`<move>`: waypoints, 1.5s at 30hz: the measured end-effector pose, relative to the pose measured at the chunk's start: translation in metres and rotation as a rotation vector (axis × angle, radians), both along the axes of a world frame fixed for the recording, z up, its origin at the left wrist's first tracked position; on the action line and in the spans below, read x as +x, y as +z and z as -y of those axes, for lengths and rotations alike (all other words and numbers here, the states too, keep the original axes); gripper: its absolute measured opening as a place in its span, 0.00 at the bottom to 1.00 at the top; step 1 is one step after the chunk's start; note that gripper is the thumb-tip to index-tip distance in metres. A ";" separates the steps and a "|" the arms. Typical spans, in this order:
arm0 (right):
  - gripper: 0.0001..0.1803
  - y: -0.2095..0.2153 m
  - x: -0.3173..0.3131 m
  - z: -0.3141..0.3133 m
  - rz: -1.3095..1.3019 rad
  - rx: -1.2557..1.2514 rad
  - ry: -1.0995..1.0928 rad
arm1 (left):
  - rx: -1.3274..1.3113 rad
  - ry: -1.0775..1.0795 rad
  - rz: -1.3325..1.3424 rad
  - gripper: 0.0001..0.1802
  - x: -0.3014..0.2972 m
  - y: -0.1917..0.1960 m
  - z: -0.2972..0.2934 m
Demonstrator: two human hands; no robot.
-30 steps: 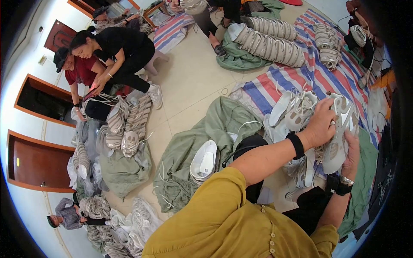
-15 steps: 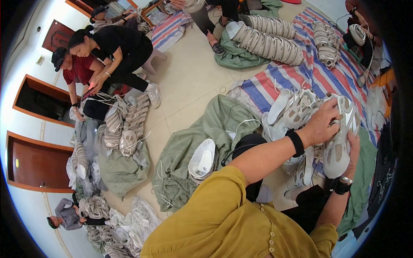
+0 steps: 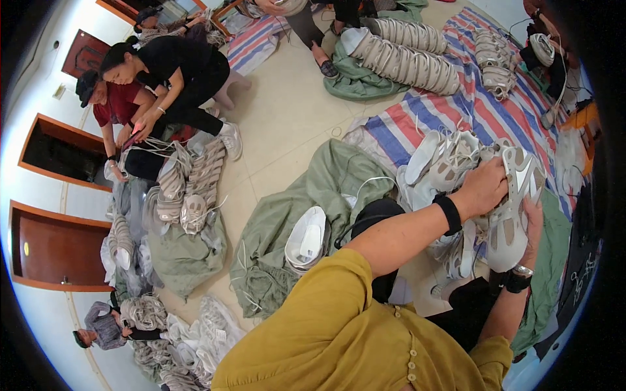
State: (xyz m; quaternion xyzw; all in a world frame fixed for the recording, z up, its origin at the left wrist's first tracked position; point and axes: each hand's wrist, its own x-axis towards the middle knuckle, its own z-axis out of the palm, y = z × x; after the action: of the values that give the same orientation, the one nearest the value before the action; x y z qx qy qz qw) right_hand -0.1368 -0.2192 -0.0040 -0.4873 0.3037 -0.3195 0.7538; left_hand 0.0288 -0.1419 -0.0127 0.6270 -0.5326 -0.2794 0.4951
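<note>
A pale grey and white sneaker with cut-out openings is held upright in front of me on the right. My right hand grips its far-right side, fingers partly hidden behind it. At the sneaker's left edge, near its lacing area, my left hand is closed with curled fingers; what they pinch, possibly a lace, is hidden. Just beyond and left of my left hand lies a heap of similar sneakers, with loose white laces.
A stack of nested shoes sits on green cloth to the left. Long rows of shoes lie by a striped sheet. Several people work nearby, two bent over a shoe-covered sack at left.
My left hand has slid from the sneaker's upper face down to its left edge, its fingers curling tighter. The sneaker has shifted slightly left; my right hand keeps its hold.
</note>
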 end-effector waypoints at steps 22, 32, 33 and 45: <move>0.19 -0.011 -0.002 0.017 0.083 0.380 -0.015 | -0.239 0.256 0.306 0.04 -0.008 -0.004 -0.001; 0.18 0.007 0.003 0.002 0.076 0.341 -0.011 | -0.282 0.123 -0.067 0.07 -0.004 -0.001 0.000; 0.18 0.009 0.003 0.001 0.086 0.389 0.021 | -0.288 0.102 -0.062 0.08 -0.003 0.001 -0.001; 0.18 0.013 0.007 -0.003 0.144 0.549 0.047 | -0.311 0.039 -0.339 0.05 -0.004 0.003 0.002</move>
State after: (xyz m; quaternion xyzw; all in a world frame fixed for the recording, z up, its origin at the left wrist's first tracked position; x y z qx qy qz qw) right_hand -0.1296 -0.2161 0.0088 -0.2478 0.3132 -0.2418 0.8843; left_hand 0.0250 -0.1437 -0.0100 0.4973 -0.4661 -0.2857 0.6736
